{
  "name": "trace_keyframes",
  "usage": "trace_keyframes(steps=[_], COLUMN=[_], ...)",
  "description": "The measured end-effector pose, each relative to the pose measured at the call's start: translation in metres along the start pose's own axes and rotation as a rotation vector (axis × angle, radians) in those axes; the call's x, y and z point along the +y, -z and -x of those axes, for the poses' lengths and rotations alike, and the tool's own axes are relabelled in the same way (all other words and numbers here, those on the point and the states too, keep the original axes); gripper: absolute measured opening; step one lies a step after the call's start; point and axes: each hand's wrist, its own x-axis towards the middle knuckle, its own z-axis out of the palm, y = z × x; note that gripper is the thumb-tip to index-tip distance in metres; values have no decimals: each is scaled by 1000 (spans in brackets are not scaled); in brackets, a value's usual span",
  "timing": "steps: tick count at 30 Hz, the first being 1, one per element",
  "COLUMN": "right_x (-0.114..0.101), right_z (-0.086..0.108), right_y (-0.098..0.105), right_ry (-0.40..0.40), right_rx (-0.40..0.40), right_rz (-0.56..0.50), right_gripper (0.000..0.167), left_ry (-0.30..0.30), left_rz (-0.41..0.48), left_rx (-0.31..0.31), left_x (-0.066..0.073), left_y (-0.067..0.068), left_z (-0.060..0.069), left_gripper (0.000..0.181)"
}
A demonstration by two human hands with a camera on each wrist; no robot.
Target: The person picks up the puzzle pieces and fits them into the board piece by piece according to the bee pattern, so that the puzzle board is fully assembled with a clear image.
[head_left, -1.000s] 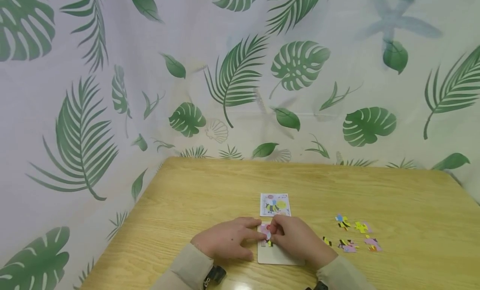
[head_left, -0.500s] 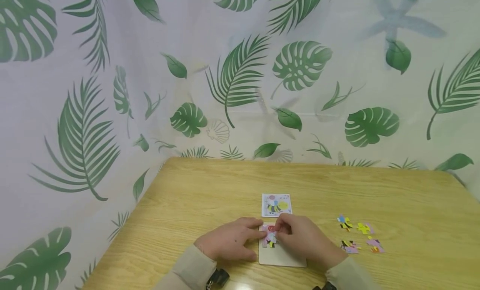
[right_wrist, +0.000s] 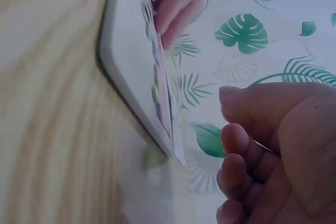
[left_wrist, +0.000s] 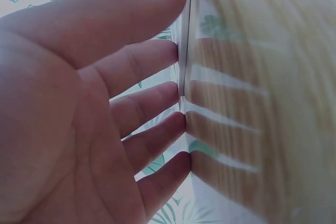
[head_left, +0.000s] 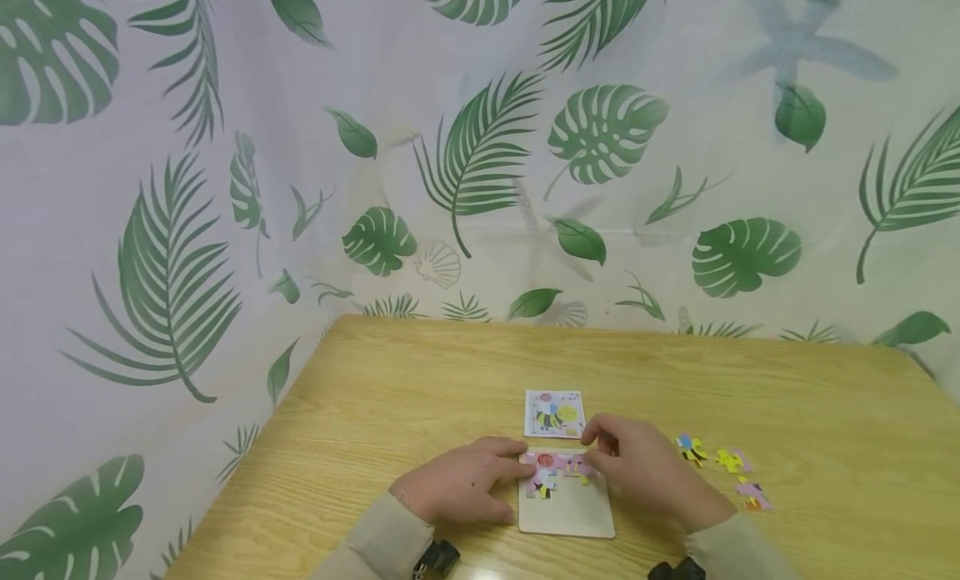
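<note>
Shifting rightward since half a second ago, the right hand [head_left: 647, 465] is now leaving more of the joined puzzle pieces [head_left: 546, 461] exposed, including a pink piece with a yellow tab at their right end. On the left, the left hand [head_left: 465, 484] is lying open with fingers extended, its index fingertip touching the left side of the joined pieces. These are sitting on the board [head_left: 572, 513], their long row running left to right along its far edge, one part extending nearer at the left. Just beyond the board, a square card [head_left: 555, 413] is lying flat, its printed bee facing right. Next, the right hand is hovering with fingers loosely curling and thumb apart, unburdened, beside the board's far right corner. Farther right on the table [head_left: 420, 380], a blue-and-black piece [head_left: 692, 449], a yellow piece [head_left: 730, 461] and a pink piece [head_left: 753, 493] are lying loose, well apart from the board.
</note>
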Motion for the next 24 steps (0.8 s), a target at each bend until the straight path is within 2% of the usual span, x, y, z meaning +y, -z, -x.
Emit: trace_keyframes(steps=[7,15,24], right_x=[16,48,82], right_z=[8,19,25], right_y=[21,45,69], right_ry=[37,88,53], right_rx=[13,70,50], right_rz=[63,138,181], right_gripper=[16,26,37], left_ry=[11,25,51], left_rz=[22,13,-42], left_rx=[0,20,49], left_x=[0,2,7], left_y=[-1,-1,-4], left_z=[-1,-1,-5], left_gripper=[63,67,76])
